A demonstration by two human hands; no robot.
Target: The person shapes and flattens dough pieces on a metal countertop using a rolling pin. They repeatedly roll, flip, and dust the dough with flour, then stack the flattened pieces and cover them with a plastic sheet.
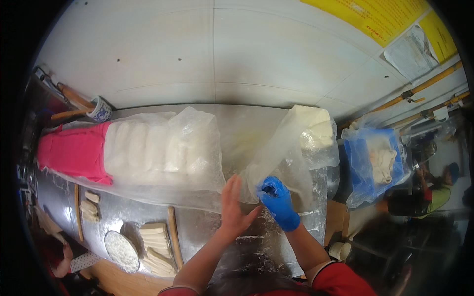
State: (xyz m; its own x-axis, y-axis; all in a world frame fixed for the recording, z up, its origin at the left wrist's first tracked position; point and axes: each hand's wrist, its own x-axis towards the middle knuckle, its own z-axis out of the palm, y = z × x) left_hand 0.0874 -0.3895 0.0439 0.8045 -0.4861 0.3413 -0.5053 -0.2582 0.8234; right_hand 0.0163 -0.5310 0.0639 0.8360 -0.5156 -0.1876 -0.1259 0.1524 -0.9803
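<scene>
My left hand (236, 212) is bare and slightly blurred, its thumb spread from its fingers. It is held over the near edge of the table beside the clear plastic sheeting, and nothing shows in it. A blue glove covers my right hand (277, 202), which is curled closed on a clear plastic sheet (276, 159). That sheet stretches up and right to a large pale dough block (316, 127) wrapped in plastic. To the left, several thick dough rolls (148, 148) lie side by side under plastic, and a pink cloth (76, 151) covers their left end.
Cut dough strips (157, 246), a rolling pin (174, 236) and a bowl of flour (122, 251) are at the table's near left. A blue crate (353, 162) stands right. One person's hand (66, 255) shows at lower left; another person (426, 196) is far right.
</scene>
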